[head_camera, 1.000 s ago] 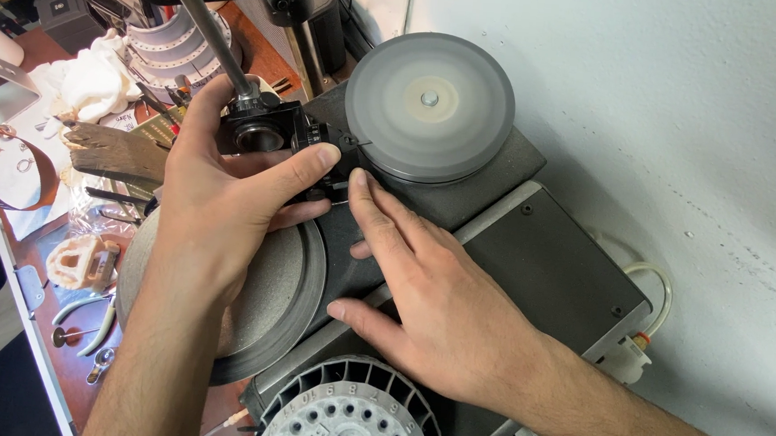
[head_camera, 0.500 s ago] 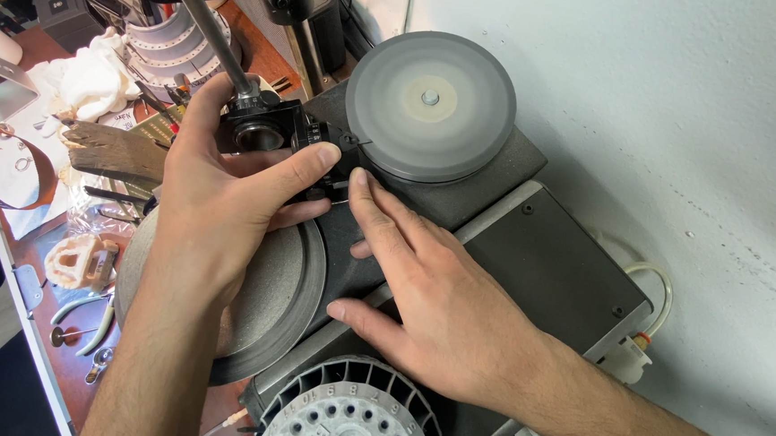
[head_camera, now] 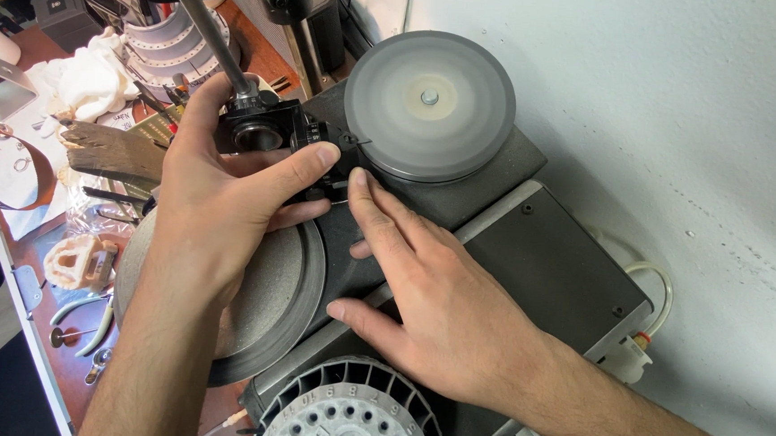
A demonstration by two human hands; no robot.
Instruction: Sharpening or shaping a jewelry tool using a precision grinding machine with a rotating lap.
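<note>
— Head view: where's the piece?
— Your left hand (head_camera: 228,190) pinches the small black clamp head (head_camera: 272,132) beside the one clear disc (head_camera: 429,104); your right hand (head_camera: 441,302) lies open, forefinger touching it.
— Handling?
— Likely rigid, light, fiddly; hold its body. One grey wheel (head_camera: 266,300) lies below, on the machine's left edge.

Count of items on the dark grey machine (head_camera: 547,255)

Two flat round grey discs (head_camera: 429,104) (head_camera: 276,292), one white slotted plastic reel (head_camera: 344,417), one black metal clamp block (head_camera: 268,130), two bare hands (head_camera: 219,199) (head_camera: 454,312), one crumpled white cloth (head_camera: 91,83).
</note>
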